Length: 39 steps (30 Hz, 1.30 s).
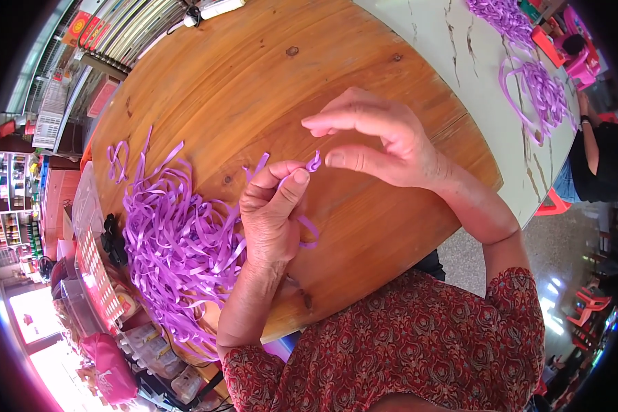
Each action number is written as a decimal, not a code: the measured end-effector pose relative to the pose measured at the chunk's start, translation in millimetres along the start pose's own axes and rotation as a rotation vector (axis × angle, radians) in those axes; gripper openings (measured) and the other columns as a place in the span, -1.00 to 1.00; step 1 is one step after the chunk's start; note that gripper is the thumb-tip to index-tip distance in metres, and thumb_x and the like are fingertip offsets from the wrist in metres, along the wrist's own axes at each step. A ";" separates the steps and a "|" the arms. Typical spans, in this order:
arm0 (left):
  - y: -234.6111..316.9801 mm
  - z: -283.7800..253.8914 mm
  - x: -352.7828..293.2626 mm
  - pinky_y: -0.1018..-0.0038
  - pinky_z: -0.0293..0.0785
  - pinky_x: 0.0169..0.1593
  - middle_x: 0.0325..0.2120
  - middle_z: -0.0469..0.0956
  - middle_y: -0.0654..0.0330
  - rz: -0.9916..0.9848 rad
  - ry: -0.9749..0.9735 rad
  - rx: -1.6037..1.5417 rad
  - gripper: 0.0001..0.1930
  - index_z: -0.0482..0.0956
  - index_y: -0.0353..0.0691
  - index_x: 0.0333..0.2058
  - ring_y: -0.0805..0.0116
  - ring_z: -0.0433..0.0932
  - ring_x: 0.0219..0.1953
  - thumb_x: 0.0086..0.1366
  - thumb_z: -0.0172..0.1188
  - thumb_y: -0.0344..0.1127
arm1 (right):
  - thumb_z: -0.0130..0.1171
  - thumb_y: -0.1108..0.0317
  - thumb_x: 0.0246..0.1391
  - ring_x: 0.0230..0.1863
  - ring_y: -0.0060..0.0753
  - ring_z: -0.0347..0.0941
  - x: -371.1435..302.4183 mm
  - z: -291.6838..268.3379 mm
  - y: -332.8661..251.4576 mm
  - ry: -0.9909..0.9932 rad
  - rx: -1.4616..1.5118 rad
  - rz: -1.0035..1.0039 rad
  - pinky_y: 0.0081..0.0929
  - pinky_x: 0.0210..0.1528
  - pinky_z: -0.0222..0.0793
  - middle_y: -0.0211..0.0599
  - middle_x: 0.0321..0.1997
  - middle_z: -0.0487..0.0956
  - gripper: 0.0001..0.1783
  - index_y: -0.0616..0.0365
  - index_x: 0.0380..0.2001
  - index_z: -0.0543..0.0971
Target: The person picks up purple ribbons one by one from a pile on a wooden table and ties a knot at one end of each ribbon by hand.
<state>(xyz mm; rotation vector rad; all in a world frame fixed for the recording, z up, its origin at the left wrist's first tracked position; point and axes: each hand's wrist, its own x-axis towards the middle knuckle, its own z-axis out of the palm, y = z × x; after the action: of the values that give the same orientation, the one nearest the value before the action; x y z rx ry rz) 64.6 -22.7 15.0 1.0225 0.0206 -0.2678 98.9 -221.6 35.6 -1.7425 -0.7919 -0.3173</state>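
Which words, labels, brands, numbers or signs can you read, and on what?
Nothing reads clearly enough to quote.
Purple ribbon in the left hand: no print visible.
Wooden tabletop: none visible.
Red package, upper left: print too small and blurred.
Shelf packages, far left: too small.

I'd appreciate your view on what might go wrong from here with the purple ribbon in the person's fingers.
The small folded end of the purple ribbon is pinched only by the left hand; the right hand is open and apart from it, so a loosened pinch might let the fold come undone. The loose ribbon pile is tangled and lies close by the left forearm, which could snag or drag strands.
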 end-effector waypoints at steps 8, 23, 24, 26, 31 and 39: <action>-2.1 4.9 -0.3 0.75 0.05 -0.61 -0.57 0.49 0.40 0.018 0.041 0.015 -0.90 0.59 -0.27 -0.30 0.74 0.24 -0.64 0.19 0.22 -0.50 | 0.36 0.27 -0.26 -0.33 -0.40 0.40 -5.6 9.2 3.5 -0.111 -0.432 -0.303 -0.41 -0.23 0.32 -0.42 -0.30 0.52 -0.47 0.04 -0.09 0.57; 15.1 -10.6 6.3 0.77 0.25 -0.42 -0.56 0.49 0.44 0.320 0.077 0.701 -0.91 0.62 -0.26 -0.39 0.74 0.35 -0.50 0.11 0.27 -0.56 | 0.34 0.38 -0.25 -0.43 -0.47 0.36 -3.5 1.1 10.0 -0.078 -0.596 -0.270 -0.49 -0.30 0.25 -0.50 -0.51 0.44 -0.80 0.10 -0.47 0.56; 16.6 -11.3 6.0 0.75 0.27 -0.39 -0.54 0.50 0.43 0.281 0.085 0.649 -0.92 0.62 -0.25 -0.39 0.73 0.36 -0.48 0.11 0.27 -0.56 | 0.35 0.38 -0.24 -0.41 -0.45 0.38 -3.5 1.2 10.8 -0.091 -0.545 -0.235 -0.47 -0.29 0.28 -0.48 -0.49 0.47 -0.78 0.10 -0.42 0.58; 18.8 -13.2 6.4 0.74 0.29 -0.36 -0.53 0.51 0.42 0.242 0.092 0.598 -0.92 0.62 -0.25 -0.39 0.71 0.38 -0.46 0.12 0.26 -0.56 | 0.35 0.38 -0.22 -0.39 -0.42 0.41 -2.5 -1.2 12.6 -0.102 -0.494 -0.201 -0.46 -0.28 0.30 -0.47 -0.48 0.49 -0.75 0.09 -0.37 0.59; 19.7 -14.2 7.1 0.69 0.32 -0.23 -0.48 0.53 0.38 0.114 0.113 0.393 -0.92 0.61 -0.26 -0.39 0.66 0.41 -0.38 0.13 0.25 -0.56 | 0.39 0.37 -0.25 -0.30 -0.36 0.48 -0.2 -11.9 20.9 -0.104 -0.276 -0.060 -0.43 -0.26 0.39 -0.39 -0.36 0.56 -0.55 0.07 -0.17 0.58; 16.2 -8.8 5.0 0.70 0.32 -0.25 -0.48 0.53 0.38 0.115 0.105 0.408 -0.92 0.61 -0.27 -0.39 0.66 0.41 -0.39 0.12 0.25 -0.56 | 0.39 0.33 -0.24 -0.34 -0.38 0.43 -3.2 -1.5 15.9 -0.074 -0.332 -0.173 -0.42 -0.24 0.34 -0.43 -0.40 0.52 -0.57 0.07 -0.19 0.59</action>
<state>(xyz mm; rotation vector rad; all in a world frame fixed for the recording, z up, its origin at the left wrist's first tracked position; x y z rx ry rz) 74.0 -8.3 23.3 1.4379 0.0018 -0.1143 107.2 -226.3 22.3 -2.0073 -0.9900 -0.5269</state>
